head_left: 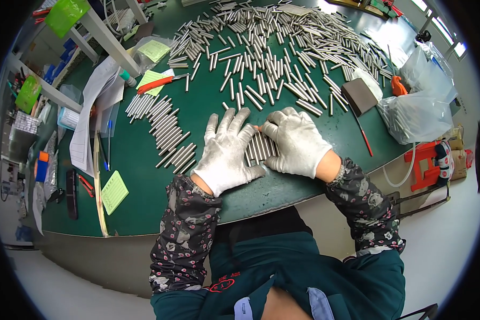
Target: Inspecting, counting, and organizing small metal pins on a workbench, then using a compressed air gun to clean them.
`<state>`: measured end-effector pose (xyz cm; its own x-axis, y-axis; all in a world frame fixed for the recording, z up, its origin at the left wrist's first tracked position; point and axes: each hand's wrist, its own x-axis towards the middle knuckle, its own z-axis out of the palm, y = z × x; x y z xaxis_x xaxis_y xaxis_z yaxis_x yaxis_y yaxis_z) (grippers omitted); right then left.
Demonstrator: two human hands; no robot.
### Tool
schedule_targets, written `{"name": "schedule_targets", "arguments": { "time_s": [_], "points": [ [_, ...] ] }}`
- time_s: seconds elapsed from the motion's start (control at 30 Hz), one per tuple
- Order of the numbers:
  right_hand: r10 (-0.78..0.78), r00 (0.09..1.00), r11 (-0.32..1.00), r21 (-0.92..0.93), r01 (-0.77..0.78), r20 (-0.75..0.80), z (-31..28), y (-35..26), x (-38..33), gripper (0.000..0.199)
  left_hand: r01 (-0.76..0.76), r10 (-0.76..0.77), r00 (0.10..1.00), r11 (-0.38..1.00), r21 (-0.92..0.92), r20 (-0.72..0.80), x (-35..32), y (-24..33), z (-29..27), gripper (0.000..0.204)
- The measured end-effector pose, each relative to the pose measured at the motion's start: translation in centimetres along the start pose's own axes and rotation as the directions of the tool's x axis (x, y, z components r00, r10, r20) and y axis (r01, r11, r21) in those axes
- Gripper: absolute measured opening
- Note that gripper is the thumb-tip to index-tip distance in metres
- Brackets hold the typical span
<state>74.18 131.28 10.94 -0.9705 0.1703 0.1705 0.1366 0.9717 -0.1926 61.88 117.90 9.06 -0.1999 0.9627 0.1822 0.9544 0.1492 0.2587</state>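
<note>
A short row of steel pins (260,148) lies side by side on the green table between my two gloved hands. My left hand (226,149) rests flat along the row's left side, its fingers spread and its thumb by the pins' near ends. On the right side, my right hand (297,143) curls its fingers, with forefinger and thumb against the ends of the pins. A small orange spot shows between the fingertips; I cannot tell what it is. Left of my hands, more pins (168,130) lie in a slanting, stepped row.
Many loose steel pins (272,53) cover the far table. An orange-handled tool (156,84) and yellow-green note sheets (114,193) lie left. At right are a dark block (360,97), a red-handled rod (366,143) and a clear plastic bag (417,120) containing pins.
</note>
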Motion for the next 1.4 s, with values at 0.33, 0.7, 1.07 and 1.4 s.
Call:
{"name": "schedule_targets", "arguments": {
  "time_s": [0.33,0.7,1.07,1.4],
  "points": [
    [0.057,0.995,0.968,0.249,-0.037,-0.076,-2.0,1.8,-0.3,0.058,-0.013,0.012,0.999,1.000,-0.022,-0.031,-0.4,-0.3,0.3,0.077],
    [0.369,0.929,0.903,-0.223,-0.368,-0.035,-3.6,4.7,-6.5,0.050,-0.060,0.037,0.975,0.993,-0.100,-0.221,-0.3,-1.4,-2.1,0.046],
    [0.118,0.992,0.989,-0.091,-0.114,0.039,-3.0,6.9,-7.7,0.032,0.183,-0.181,0.981,0.983,-0.021,0.073,-0.8,1.1,-2.8,0.086],
    [0.421,0.906,0.906,-0.027,-0.422,-0.035,-2.1,5.5,-6.2,0.015,0.205,-0.188,0.974,0.969,-0.138,0.126,-0.3,1.7,-1.9,0.074]
  ]
}}
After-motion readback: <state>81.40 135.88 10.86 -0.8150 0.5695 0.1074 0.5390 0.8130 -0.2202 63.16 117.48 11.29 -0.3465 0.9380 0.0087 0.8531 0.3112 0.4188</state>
